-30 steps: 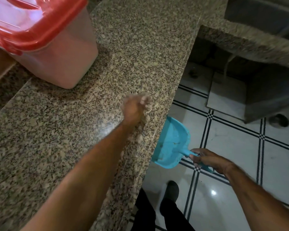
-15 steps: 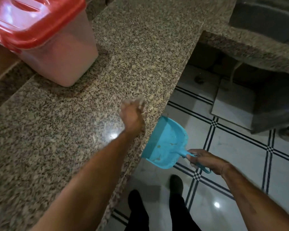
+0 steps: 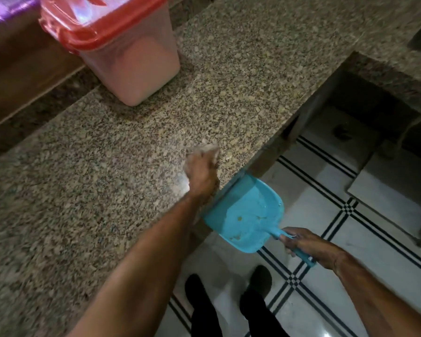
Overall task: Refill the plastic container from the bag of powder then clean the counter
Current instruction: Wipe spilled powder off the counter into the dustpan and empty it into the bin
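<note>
A plastic container (image 3: 131,66) with a red lid, filled with pale powder, stands at the back of the granite counter (image 3: 95,166). My left hand (image 3: 201,169) lies on the counter near its front edge, blurred, with powder on the fingers, which are together and hold nothing. My right hand (image 3: 301,244) grips the handle of a blue dustpan (image 3: 246,215). The pan's lip is pressed against the counter edge just below my left hand. A few crumbs lie in the pan.
The counter continues to the right and turns at a corner (image 3: 365,62), with a dark recess beneath. A purple object (image 3: 3,8) sits at the top left. White tiled floor with black lines (image 3: 326,215) lies below, and my dark shoes (image 3: 229,288) stand on it.
The view has shifted, so the container appears further right. My left hand has kept sweeping near the counter edge. The dustpan has come up tight against the edge under that hand.
</note>
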Demonstrator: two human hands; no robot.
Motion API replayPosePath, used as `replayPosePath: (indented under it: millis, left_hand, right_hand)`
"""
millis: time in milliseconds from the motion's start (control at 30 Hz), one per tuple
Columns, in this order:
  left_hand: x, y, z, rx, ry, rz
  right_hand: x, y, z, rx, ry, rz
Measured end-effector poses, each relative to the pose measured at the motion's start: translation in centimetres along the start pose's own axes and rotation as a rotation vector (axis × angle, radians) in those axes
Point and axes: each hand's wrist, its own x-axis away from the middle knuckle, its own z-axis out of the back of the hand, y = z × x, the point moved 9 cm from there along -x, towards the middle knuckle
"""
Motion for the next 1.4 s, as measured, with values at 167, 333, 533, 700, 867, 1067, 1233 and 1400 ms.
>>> replayPosePath:
  millis: [167, 333, 533, 700, 867, 1067, 1233, 1400]
  left_hand:
    - [1.2, -8.9, 7.1, -0.009, 0.276, 0.423]
    - [5.1, -24.2, 13.6, -0.034, 0.466, 1.042]
    - [1.6, -14.5, 8.1, 0.102, 0.250, 0.564]
    - [2.8, -7.4, 1.8, 0.124, 0.098, 0.195]
    - [9.5, -16.8, 9.5, -0.115, 0.291, 0.753]
    - [10.5, -8.3, 3.7, -0.103, 0.185, 0.606]
    - [4.3, 0.2, -1.9, 0.110, 0.032, 0.343]
    - [6.6, -6.2, 2.1, 0.005, 0.205, 0.694]
  right_hand:
    - [-0.9, -0.8, 0.9, -0.011, -0.022, 0.050]
    - [-2.3, -1.3, -0.6, -0.036, -0.065, 0.077]
    - [-3.2, -0.7, -2.0, -0.006, -0.087, 0.046]
    - [-2.4, -1.2, -1.9, 0.015, -0.056, 0.059]
    - [-1.8, -1.7, -1.0, -0.002, -0.014, 0.068]
    - [-1.0, -1.4, -0.8, 0.023, 0.009, 0.046]
    - [-1.4, -1.0, 0.9, 0.033, 0.030, 0.063]
    - [-1.3, -0.7, 3.8, 0.046, -0.005, 0.084]
